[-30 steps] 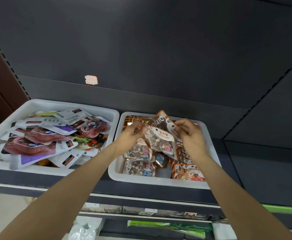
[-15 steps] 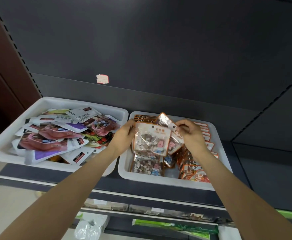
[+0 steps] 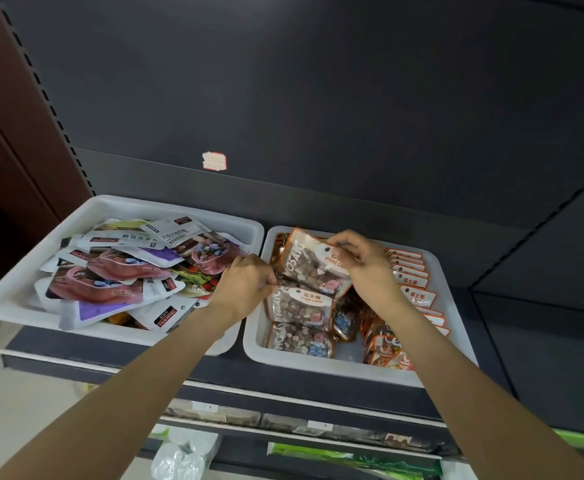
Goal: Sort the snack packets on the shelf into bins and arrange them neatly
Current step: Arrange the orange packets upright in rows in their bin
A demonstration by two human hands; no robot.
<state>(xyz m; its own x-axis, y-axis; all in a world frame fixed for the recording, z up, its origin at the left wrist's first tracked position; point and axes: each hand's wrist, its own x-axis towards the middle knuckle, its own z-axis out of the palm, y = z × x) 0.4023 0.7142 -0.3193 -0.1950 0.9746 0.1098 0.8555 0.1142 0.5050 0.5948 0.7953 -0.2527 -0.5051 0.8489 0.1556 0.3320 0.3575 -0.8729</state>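
Both hands pinch stone candy packet (image 3: 313, 263) over right bin (image 3: 318, 367)

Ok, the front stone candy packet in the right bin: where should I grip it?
Pinch the front stone candy packet by its near bottom edge, coming from above at the bin's front. It lies flat, its top tucked under the next packet, with bare bin floor beside it.

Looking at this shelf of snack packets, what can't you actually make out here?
- Head view: left bin's lower packets, buried under the pile.
- Right bin's middle packets, covered by right hand and forearm.
- Left hand's fingertips, curled from sight.
- Small packet print, too fine.
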